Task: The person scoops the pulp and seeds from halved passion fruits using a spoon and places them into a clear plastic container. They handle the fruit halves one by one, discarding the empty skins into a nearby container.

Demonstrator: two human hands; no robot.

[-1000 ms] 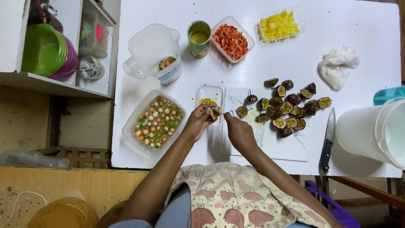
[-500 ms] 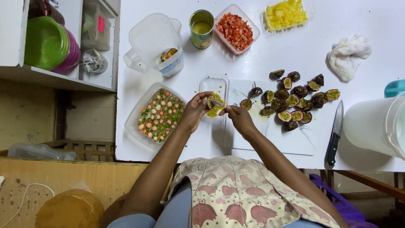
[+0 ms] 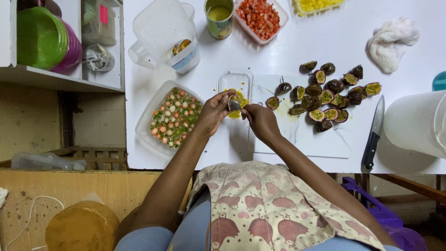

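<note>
My left hand (image 3: 214,113) is shut on a halved passion fruit (image 3: 233,104), held just over a small clear tub (image 3: 235,82) with yellow pulp in it. My right hand (image 3: 260,122) meets it from the right. Its fingers pinch what looks like a small spoon against the fruit's open face, though the tool is mostly hidden. Right of the hands lies a white cutting board (image 3: 302,139). Several more halved passion fruits (image 3: 325,95), dark-skinned with yellow insides, are heaped on it.
A clear tub of mixed diced pieces (image 3: 174,116) sits left of my hands. At the back stand a clear jug (image 3: 162,32), an open tin (image 3: 219,18) and a tub of red cubes (image 3: 261,17). A knife (image 3: 374,135), a white bucket (image 3: 416,123) and a cloth (image 3: 391,42) are at the right.
Both hands stay together over the small tub, turning slightly around the fruit half. The view has shifted, so the table's things sit higher in the frame.
</note>
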